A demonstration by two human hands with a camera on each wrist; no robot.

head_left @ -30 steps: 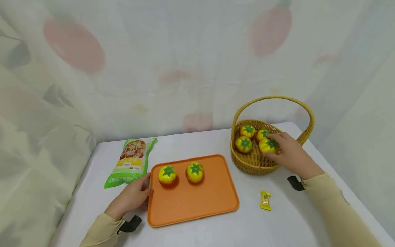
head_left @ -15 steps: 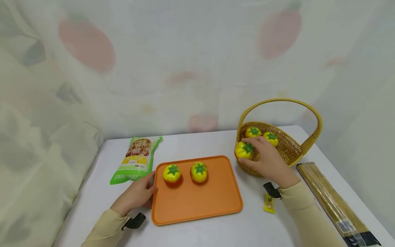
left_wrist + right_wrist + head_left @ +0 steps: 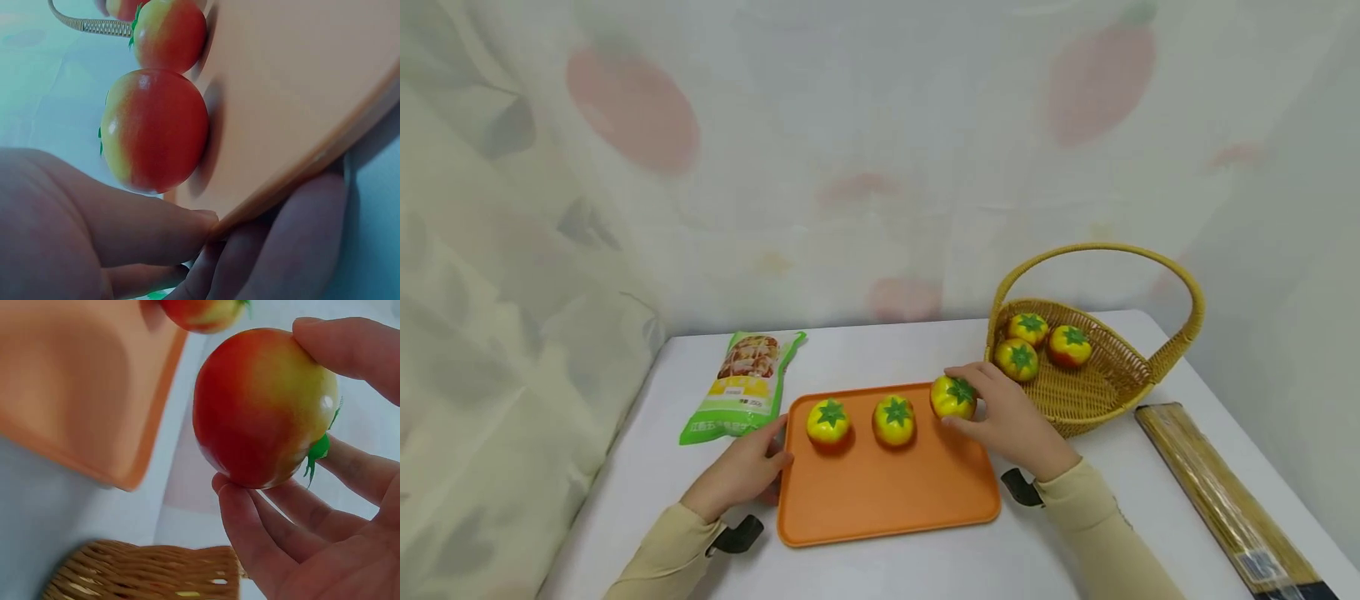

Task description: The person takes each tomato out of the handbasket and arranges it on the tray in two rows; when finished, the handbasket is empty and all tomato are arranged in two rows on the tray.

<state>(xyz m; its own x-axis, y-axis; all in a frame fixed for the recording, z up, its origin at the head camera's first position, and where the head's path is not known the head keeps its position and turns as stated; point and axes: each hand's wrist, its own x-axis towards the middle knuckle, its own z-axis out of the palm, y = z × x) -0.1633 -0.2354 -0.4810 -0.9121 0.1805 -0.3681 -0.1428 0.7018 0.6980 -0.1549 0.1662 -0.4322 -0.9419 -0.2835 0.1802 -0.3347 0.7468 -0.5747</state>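
Note:
My right hand (image 3: 1011, 417) holds a red-and-yellow tomato (image 3: 265, 406) with a green star-shaped top, thumb on one side and fingers on the other. It is over the far right corner of the orange tray (image 3: 887, 500), and the right wrist view shows it raised above the surface. Two more such tomatoes, one on the left (image 3: 828, 423) and one in the middle (image 3: 894, 422), sit along the tray's far side. At the tray's left edge my left hand (image 3: 741, 467) pinches the rim, thumb (image 3: 156, 231) above and fingers beneath.
At the right rear stands a wicker basket (image 3: 1086, 404) with a tall handle and 3 tomatoes inside. A green food bag (image 3: 741, 387) lies behind my left hand. A long pack of thin sticks (image 3: 1217, 492) lies along the table's right side.
My right hand has lifted a tomato from the basket and carried it left to the tray. My left hand stays at the tray's rim. The view has shifted left slightly.

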